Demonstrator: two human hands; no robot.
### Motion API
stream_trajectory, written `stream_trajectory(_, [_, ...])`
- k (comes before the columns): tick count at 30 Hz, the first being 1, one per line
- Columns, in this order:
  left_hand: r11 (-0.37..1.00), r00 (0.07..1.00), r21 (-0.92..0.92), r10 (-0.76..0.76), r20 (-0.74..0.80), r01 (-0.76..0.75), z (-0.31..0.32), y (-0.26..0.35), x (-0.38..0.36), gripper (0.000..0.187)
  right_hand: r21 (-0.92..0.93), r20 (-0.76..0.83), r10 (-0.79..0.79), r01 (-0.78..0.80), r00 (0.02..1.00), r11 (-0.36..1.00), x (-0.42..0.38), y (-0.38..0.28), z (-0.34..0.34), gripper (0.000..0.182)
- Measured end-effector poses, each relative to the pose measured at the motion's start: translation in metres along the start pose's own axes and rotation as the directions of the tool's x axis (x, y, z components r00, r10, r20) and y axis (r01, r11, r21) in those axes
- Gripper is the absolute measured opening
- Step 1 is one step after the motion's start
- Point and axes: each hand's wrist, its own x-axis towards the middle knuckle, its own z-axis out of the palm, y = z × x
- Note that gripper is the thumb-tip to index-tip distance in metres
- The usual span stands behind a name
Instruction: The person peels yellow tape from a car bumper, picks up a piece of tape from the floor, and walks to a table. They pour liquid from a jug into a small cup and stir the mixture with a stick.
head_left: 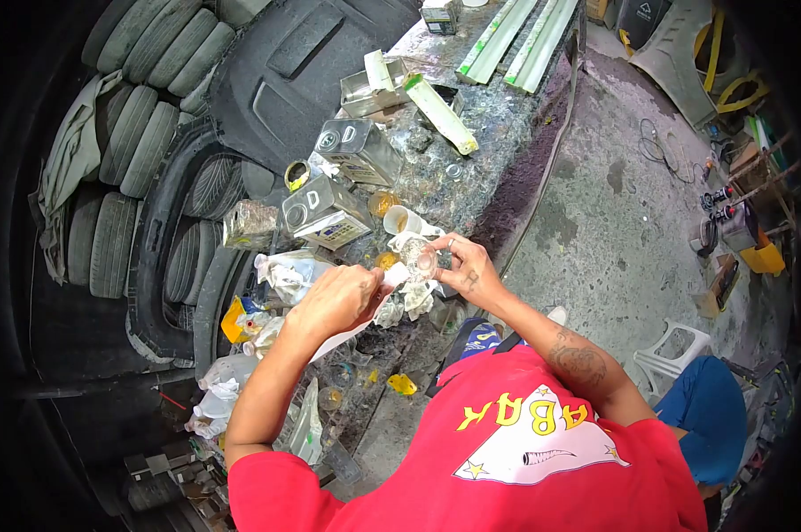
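Note:
My right hand (464,266) grips a small clear cup (425,263) by its side, thumb and fingers around it. Close on its left, my left hand (340,300) is closed on a white strip (395,274), whose edge pokes out toward the cup. More white material shows below that wrist. Just beyond the hands, a white cup (401,221) with amber residue lies tilted on the cluttered workbench (498,115). An amber-stained cup (382,204) stands beside it. Crumpled white rags (416,300) lie under the hands.
Square metal cans (328,213) and a yellow-rimmed tape roll (296,175) stand to the left. Long pale strips (496,40) lie at the bench's far end. Stacked tyres (152,44) line the left wall. A person in blue (706,408) is at the right, near a white stool (673,348).

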Motion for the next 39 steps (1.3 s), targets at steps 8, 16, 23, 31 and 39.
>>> stream_trajectory(8, [0.998,0.997,-0.064,-0.017,-0.082,0.011,0.000,0.001,-0.004,0.034,0.033,0.006,0.034,-0.034,0.999,0.999,0.002,-0.003,-0.005,0.034])
stream_trajectory(16, [0.902,0.872,-0.381,-0.343,-0.350,0.203,0.029,-0.039,-0.036,0.031,0.242,-0.010,0.195,-0.187,0.981,0.952,0.029,-0.036,-0.022,0.035])
stream_trajectory(23, [0.735,0.518,-0.637,-0.648,-0.558,0.233,0.096,-0.095,-0.051,0.032,0.300,-0.080,0.158,-0.128,0.984,0.945,0.013,-0.070,-0.077,0.042])
stream_trajectory(31, [0.646,0.285,-0.711,-0.763,-0.581,0.279,0.178,-0.162,0.008,0.030,0.264,-0.214,0.326,-0.266,0.921,0.927,-0.067,-0.049,-0.127,0.040])
stream_trajectory(39, [0.630,0.134,-0.710,-0.770,-0.624,0.314,0.244,-0.216,0.053,0.032,0.353,-0.315,0.386,-0.270,0.867,0.896,-0.108,-0.040,-0.130,0.042])
